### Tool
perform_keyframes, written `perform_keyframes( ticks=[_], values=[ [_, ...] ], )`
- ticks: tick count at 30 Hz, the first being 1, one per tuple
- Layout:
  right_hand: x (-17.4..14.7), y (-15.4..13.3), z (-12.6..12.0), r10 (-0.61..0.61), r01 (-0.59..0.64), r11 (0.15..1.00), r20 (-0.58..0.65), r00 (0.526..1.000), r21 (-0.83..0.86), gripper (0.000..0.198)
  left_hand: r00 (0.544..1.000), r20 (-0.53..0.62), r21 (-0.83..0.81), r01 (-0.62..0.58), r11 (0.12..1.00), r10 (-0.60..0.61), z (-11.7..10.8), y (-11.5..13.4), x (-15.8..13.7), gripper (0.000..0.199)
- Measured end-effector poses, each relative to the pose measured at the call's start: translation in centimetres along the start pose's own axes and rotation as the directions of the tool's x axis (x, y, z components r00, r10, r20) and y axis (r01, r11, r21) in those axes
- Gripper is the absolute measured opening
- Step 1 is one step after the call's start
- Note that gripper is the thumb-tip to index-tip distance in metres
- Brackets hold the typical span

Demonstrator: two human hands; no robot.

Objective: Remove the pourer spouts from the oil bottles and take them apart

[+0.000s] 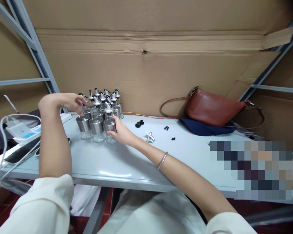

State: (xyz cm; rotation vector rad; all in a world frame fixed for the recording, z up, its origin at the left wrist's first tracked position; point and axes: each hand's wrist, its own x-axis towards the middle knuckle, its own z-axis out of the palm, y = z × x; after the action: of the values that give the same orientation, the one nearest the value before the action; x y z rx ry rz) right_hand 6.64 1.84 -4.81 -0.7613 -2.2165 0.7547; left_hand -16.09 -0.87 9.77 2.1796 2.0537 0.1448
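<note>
Glass oil bottles with steel bands stand upright in a group on the table, many topped by silver pour spouts with black tips. My right hand [121,130] is wrapped around the side of the front right oil bottle [109,126], thumb toward me. Beside it stands the front middle oil bottle [97,127]. My left hand [73,102] hangs bent at the wrist over the neck of the front left oil bottle [83,124]. Its fingers are curved and apart; whether they touch the glass is hard to tell. More bottles [117,100] stand behind, partly hidden.
Right of the bottles lie black caps [139,123], silver spout parts [150,137] and small black pieces [166,128]. A brown bag [212,107] rests on dark blue cloth [202,127]. A power strip [26,135] with cables and a phone [21,152] are at left. Cardboard [146,74] stands behind.
</note>
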Motion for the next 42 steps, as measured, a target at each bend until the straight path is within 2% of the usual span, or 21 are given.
perform_keyframes(
  ticks=[3,8,10,12,14,15,17,19,21,25,27,29,30,31,33,35,37,38,39,41,42],
  values=[
    [0.4,0.1,0.1,0.003,-0.003,1.0,0.004,1.0,-0.003,0.067,0.995,0.081,-0.025,-0.061,0.998,0.063,-0.2,2.2,-0.5,0.066],
    [-0.3,-0.6,-0.7,0.017,-0.017,1.0,0.032,0.999,-0.02,0.067,0.998,0.062,0.069,-0.025,0.997,0.02,-0.1,5.6,-0.8,0.059],
    [-1.3,-1.2,-1.5,0.021,-0.02,1.0,0.059,0.998,-0.018,0.065,1.0,0.007,0.094,-0.023,0.995,0.023,-0.1,6.5,-1.4,0.059],
    [-3.0,-1.9,-2.7,0.01,-0.009,1.0,0.086,0.996,-0.009,0.063,0.995,-0.075,0.105,-0.063,0.992,0.071,-0.1,7.5,-2.7,0.061],
    [-5.3,-2.7,-4.0,0.012,-0.012,1.0,0.118,0.993,-0.003,0.058,0.975,-0.123,0.109,-0.173,0.979,0.186,0.1,9.0,-4.4,0.062],
    [-6.6,-3.0,-4.7,0.018,-0.018,1.0,0.123,0.992,-0.006,0.056,0.961,-0.11,0.108,-0.243,0.964,0.254,0.4,9.9,-5.2,0.062],
    [-9.6,-3.4,-5.8,0.018,-0.016,1.0,0.119,0.993,-0.012,0.054,0.922,-0.056,0.092,-0.376,0.922,0.382,1.4,12.0,-6.6,0.06],
    [-12.5,-3.6,-6.6,0.055,-0.052,0.998,0.063,0.996,-0.048,0.05,0.874,-0.001,0.046,-0.486,0.873,0.486,2.7,14.1,-7.2,0.053],
    [-15.1,-3.5,-6.9,0.135,-0.141,0.984,-0.063,0.989,-0.108,0.052,0.816,0.034,-0.018,-0.576,0.817,0.577,4.1,16.0,-7.2,0.043],
    [-18.3,-3.5,-7.0,0.206,-0.264,0.947,-0.286,0.936,-0.183,0.053,0.694,0.082,-0.239,-0.683,0.69,0.715,6.8,18.7,-5.6,0.028],
    [-19.0,-3.6,-6.9,0.214,-0.288,0.94,-0.339,0.916,-0.184,0.053,0.627,0.041,-0.447,-0.685,0.575,0.778,8.6,19.5,-4.6,0.024],
    [-19.3,-3.7,-6.8,0.216,-0.285,0.945,-0.346,0.913,-0.163,0.055,0.566,-0.051,-0.702,-0.606,0.373,0.823,10.7,20.3,-3.8,0.027],
    [-19.4,-3.7,-6.8,0.215,-0.278,0.949,-0.345,0.914,-0.145,0.058,0.557,-0.111,-0.811,-0.529,0.249,0.823,11.9,20.6,-3.5,0.031],
    [-19.5,-3.7,-6.7,0.212,-0.268,0.956,-0.349,0.913,-0.121,0.061,0.581,-0.174,-0.876,-0.46,0.144,0.795,13.1,20.9,-3.4,0.035],
    [-19.6,-3.5,-6.6,0.205,-0.241,0.97,-0.406,0.89,-0.038,0.063,0.65,-0.243,-0.912,-0.406,0.058,0.72,15.2,21.4,-3.4,0.037],
    [-19.6,-3.4,-6.6,0.184,-0.182,0.982,-0.546,0.818,0.059,0.06,0.698,-0.277,-0.907,-0.417,0.06,0.66,16.9,21.7,-3.6,0.04],
    [-19.4,-3.5,-7.1,0.14,-0.095,0.99,-0.694,0.707,0.103,0.056,0.733,-0.275,-0.909,-0.409,0.08,0.622,18.3,21.8,-3.7,0.052],
    [-19.1,-3.7,-7.5,0.12,-0.061,0.992,-0.732,0.67,0.107,0.053,0.747,-0.254,-0.916,-0.391,0.096,0.615,18.9,21.8,-3.7,0.06],
    [-18.7,-3.9,-7.9,0.107,-0.039,0.993,-0.741,0.662,0.109,0.049,0.753,-0.218,-0.924,-0.365,0.118,0.621,19.5,21.7,-3.7,0.068],
    [-17.8,-4.4,-8.6,0.133,-0.032,0.987,-0.672,0.729,0.16,0.036,0.736,-0.125,-0.933,-0.316,0.174,0.665,20.4,21.7,-3.4,0.076],
    [-17.4,-4.6,-8.8,0.151,-0.03,0.979,-0.627,0.764,0.199,0.03,0.716,-0.079,-0.936,-0.293,0.196,0.694,20.6,21.7,-3.2,0.073]
  ],
)
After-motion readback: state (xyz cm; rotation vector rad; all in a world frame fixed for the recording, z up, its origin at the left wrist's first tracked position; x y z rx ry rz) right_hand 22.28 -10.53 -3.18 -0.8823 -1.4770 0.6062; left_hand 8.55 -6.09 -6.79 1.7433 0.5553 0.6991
